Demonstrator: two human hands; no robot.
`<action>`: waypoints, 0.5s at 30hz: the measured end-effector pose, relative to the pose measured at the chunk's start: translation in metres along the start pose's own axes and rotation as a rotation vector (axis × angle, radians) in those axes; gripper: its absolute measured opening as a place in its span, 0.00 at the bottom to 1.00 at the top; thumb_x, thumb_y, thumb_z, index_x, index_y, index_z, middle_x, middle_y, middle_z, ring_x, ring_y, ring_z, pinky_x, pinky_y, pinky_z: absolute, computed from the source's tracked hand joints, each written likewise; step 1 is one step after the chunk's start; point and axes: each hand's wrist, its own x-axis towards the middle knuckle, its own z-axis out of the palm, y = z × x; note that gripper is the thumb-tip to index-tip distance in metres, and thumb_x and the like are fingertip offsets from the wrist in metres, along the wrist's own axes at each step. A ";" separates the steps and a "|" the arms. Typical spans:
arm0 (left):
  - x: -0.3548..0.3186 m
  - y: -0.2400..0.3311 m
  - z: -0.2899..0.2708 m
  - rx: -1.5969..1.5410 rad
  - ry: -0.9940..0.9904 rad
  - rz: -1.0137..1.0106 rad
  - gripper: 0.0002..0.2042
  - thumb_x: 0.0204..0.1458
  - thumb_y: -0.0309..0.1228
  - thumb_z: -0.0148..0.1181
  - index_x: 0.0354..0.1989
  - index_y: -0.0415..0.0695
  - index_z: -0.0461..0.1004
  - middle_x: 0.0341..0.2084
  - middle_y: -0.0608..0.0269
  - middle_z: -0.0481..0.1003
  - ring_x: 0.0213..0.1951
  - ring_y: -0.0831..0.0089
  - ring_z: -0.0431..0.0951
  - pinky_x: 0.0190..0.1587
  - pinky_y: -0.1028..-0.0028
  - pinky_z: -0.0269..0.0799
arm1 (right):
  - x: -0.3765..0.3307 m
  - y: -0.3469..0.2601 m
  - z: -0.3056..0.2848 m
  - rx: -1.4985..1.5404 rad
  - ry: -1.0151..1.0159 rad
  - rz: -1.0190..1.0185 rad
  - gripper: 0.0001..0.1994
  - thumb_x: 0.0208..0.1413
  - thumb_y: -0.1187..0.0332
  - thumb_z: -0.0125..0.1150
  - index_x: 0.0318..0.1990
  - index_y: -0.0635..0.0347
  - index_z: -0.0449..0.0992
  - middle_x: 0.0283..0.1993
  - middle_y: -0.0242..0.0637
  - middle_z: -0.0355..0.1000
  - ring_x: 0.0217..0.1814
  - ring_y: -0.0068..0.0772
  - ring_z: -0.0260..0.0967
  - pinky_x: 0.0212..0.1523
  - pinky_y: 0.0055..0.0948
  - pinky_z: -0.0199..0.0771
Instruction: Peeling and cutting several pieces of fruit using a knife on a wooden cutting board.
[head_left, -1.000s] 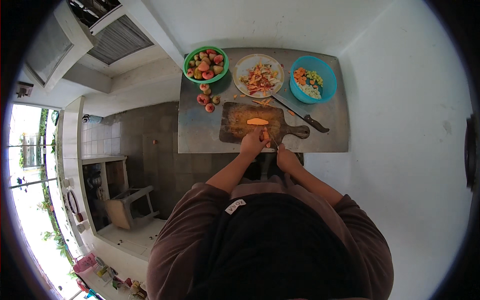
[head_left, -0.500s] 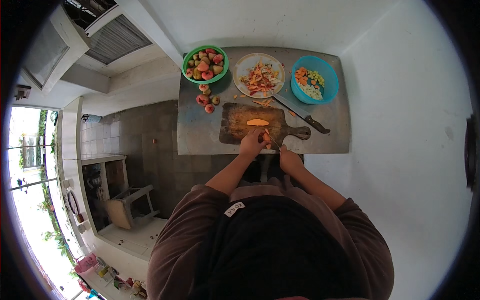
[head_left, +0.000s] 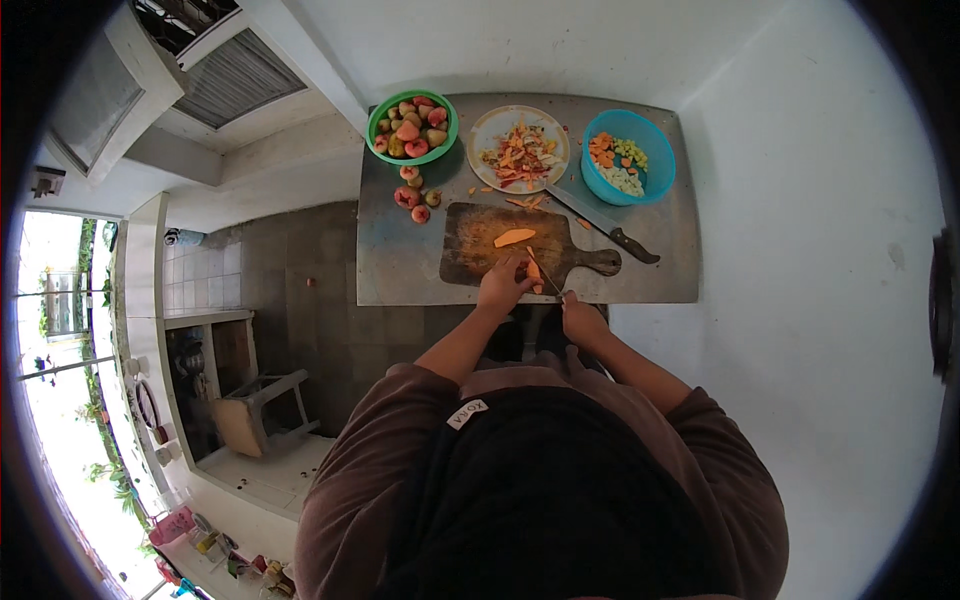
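A worn wooden cutting board (head_left: pixel 465 235) lies near the front edge of the metal table, its handle toward the right. On its front part my left hand (head_left: pixel 503 284) is closed, fingertips pressing an orange carrot piece (head_left: pixel 535 272) against the wood. My right hand (head_left: pixel 581 318), at the table's front edge, grips a small thin knife (head_left: pixel 547 279); its handle is mostly hidden in my fist. The narrow blade slants up-left over the board, along the carrot by my left fingertips. A flat carrot slice (head_left: pixel 514 237) rests apart, farther up the board.
Behind the board, a larger knife (head_left: pixel 597 220) leans its tip on a plate (head_left: pixel 481 135) of peelings. A blue bowl (head_left: pixel 663 135) holds cut vegetables. Reddish fruits fill a green bowl (head_left: pixel 371 125), and several loose ones (head_left: pixel 407 197) lie before it. Carrot scraps (head_left: pixel 528 201) lie behind the board.
The blade now lies slightly farther left along the carrot, and the flat carrot slice sits a little more tilted. Both hands stay nearly in place.
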 end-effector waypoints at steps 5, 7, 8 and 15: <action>-0.002 -0.006 -0.001 -0.005 -0.026 0.070 0.22 0.39 0.41 0.66 0.43 0.44 0.70 0.35 0.60 0.73 0.30 0.67 0.76 0.35 0.70 0.72 | 0.005 0.002 0.000 0.020 0.177 -0.208 0.09 0.57 0.67 0.39 0.36 0.66 0.59 0.24 0.56 0.69 0.28 0.59 0.68 0.30 0.51 0.66; -0.002 -0.006 0.002 0.000 -0.014 0.056 0.21 0.39 0.39 0.66 0.42 0.44 0.71 0.36 0.61 0.73 0.29 0.68 0.76 0.34 0.71 0.72 | 0.010 0.003 0.002 0.010 0.168 -0.206 0.09 0.57 0.67 0.39 0.36 0.66 0.59 0.24 0.56 0.69 0.28 0.59 0.68 0.30 0.51 0.66; -0.003 -0.007 0.003 0.002 -0.018 0.056 0.21 0.39 0.39 0.66 0.42 0.44 0.71 0.36 0.61 0.73 0.29 0.68 0.76 0.34 0.71 0.72 | 0.011 0.003 0.002 -0.003 0.156 -0.206 0.09 0.57 0.67 0.39 0.36 0.66 0.59 0.23 0.56 0.69 0.28 0.58 0.68 0.30 0.51 0.66; -0.002 -0.014 0.006 0.007 0.002 0.061 0.21 0.39 0.38 0.65 0.44 0.46 0.72 0.36 0.60 0.73 0.27 0.69 0.75 0.32 0.72 0.71 | 0.010 -0.009 -0.007 -0.038 0.050 -0.118 0.09 0.50 0.74 0.40 0.39 0.67 0.60 0.30 0.58 0.70 0.36 0.56 0.70 0.37 0.48 0.68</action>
